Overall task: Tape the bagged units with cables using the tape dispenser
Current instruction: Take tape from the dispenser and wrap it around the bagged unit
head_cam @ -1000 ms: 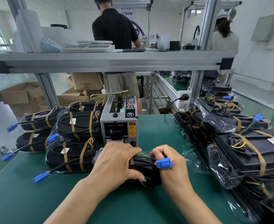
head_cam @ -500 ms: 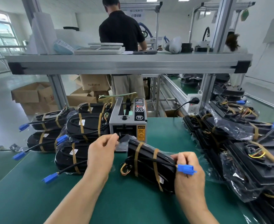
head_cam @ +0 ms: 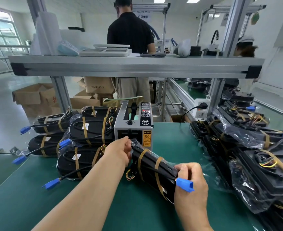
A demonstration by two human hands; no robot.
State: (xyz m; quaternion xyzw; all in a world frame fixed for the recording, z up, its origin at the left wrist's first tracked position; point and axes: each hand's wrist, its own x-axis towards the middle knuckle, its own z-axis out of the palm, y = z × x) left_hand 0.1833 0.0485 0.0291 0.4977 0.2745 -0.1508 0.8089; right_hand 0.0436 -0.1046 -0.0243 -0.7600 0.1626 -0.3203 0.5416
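**Head view: banded unit held at both ends by the dispenser**

Grips the near end of the bagged unit (head_cam: 152, 167) in the curled right hand (head_cam: 190, 185), blue connector (head_cam: 185, 185) jutting over the knuckles. Holds it slanted over the green surface (head_cam: 37, 197), two tape bands already round bag and cable. Pinches the far end with the left hand (head_cam: 119, 152), just before the tape dispenser (head_cam: 134, 129). Looks like banding finished; calls next for laying it on the taped stack (head_cam: 90, 129) at left. Cannot tell whether the left fingers reach the dispenser's slot: hidden behind hand and crinkled bag.

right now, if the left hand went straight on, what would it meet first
Probably the front of the tape dispenser, beyond the left hand, which grips the bagged unit at its far end; depth unclear.
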